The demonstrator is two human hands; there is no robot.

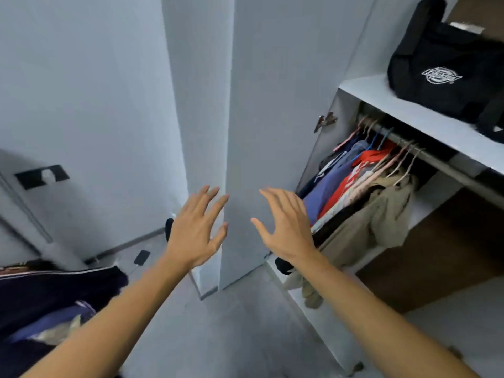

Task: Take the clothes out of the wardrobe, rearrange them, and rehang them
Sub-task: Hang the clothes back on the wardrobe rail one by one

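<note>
- Far left, low in my view, a heap of dark clothing (54, 304) lies in a pile, navy with a paler blue piece showing through. I can't tell what it rests on.
- On the floor just past it, a small dark phone-like object (141, 257) sits near the skirting.
- Here's my left hand (195, 231), raised with fingers spread straight, grip wide open and holding nothing, hanging in front of the edge of the wardrobe door (261, 132).
- The door itself stands swung open, edge-on to me, between the two hands.
- My right hand (285, 226) mirrors the left: fingers fanned out, empty, just short of the hanging clothes and not touching them as far as I can see.
- Now the prize: the clothes (357, 186) are on hangers on the rail (425, 155) inside the wardrobe, bunched at the left end. Blue, red, pale pink, then a khaki garment (381, 216) drooping at the near side.
- Above, on the shelf (409, 110), a black bag (447, 66) sits well clear of the rail.
- My read: the task is at its start, the reach-in comes next.
- To do it well, I'd swing both hands right past the door, gather the hanger hooks together at the rail rather than grabbing cloth, and lift up before pulling out.
- The risk is that khaki piece: it looks loosely hung and could slide off its hanger.
</note>
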